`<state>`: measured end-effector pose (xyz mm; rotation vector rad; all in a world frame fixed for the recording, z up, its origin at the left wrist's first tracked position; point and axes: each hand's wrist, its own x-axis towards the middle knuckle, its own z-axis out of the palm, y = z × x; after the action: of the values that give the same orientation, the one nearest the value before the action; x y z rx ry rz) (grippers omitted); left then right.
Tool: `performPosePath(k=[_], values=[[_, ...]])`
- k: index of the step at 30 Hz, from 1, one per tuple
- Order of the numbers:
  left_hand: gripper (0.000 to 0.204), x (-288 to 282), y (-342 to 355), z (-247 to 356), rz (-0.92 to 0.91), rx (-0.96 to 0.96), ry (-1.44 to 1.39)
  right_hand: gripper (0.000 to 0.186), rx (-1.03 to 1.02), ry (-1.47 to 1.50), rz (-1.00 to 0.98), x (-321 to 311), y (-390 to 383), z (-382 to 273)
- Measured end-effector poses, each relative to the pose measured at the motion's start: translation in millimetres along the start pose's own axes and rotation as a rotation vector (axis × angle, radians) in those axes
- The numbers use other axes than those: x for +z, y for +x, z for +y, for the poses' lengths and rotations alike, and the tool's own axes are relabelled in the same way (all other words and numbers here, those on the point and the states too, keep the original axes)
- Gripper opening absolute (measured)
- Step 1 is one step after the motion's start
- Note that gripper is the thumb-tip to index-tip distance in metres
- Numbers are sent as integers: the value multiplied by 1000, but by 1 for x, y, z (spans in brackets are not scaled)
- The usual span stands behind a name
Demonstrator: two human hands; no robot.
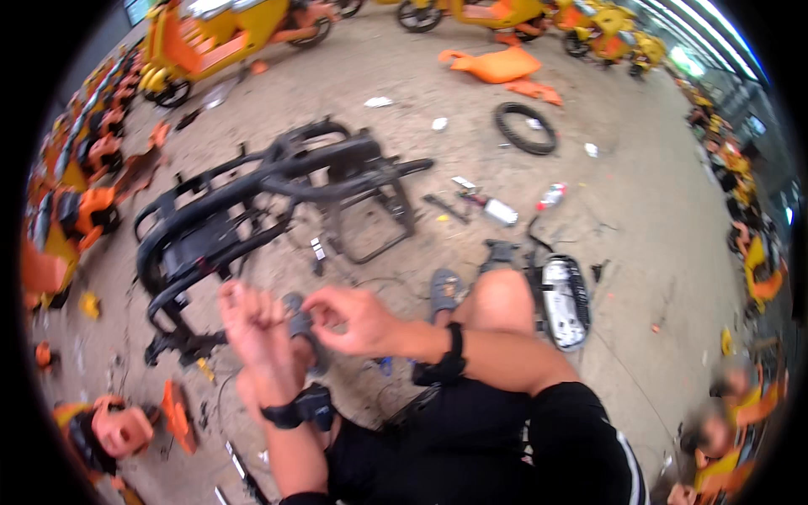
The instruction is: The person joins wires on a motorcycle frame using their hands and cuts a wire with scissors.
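My left hand [255,324] is raised in front of the near end of a black vehicle frame [278,181], its fingers bent inward and blurred. Close to its right, my right hand [358,321] is curled, with thumb and forefinger brought together in a loop. Whatever either hand pinches, if anything, is too small or smeared to make out. A black band [299,408] wraps my left wrist, and another black band [450,358] is on my right forearm. The bare metal frame lies on the floor, apart from my right hand; whether my left hand touches it I cannot tell.
By my right knee lies a black-and-white oblong part [565,301]. Farther off are a tyre [525,129], an orange panel [492,65], a white cylinder [501,211] and a red-labelled bottle [552,196]. Yellow-orange scooters [227,42] line the surroundings; orange pieces [177,417] lie lower left.
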<state>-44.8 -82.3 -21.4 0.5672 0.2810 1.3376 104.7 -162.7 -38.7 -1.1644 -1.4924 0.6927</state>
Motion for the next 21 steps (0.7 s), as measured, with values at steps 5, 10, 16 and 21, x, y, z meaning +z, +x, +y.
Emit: performPosePath(k=[5, 10, 16, 21], values=[[6, -21, 3, 8, -156, 4, -16, 24, -221, -72, 113, 2, 8, -10], [6, -15, 5, -4, -170, -19, -20, 12, -85, -98, 25, -3, -2, 3], [6, -22, 6, 5, -127, 8, 40, 13, -84, -45, -30, 0, -2, -1], [4, -17, 3, 7, -129, 64, 137, 11, -124, -73, -40, -2, 2, 0]])
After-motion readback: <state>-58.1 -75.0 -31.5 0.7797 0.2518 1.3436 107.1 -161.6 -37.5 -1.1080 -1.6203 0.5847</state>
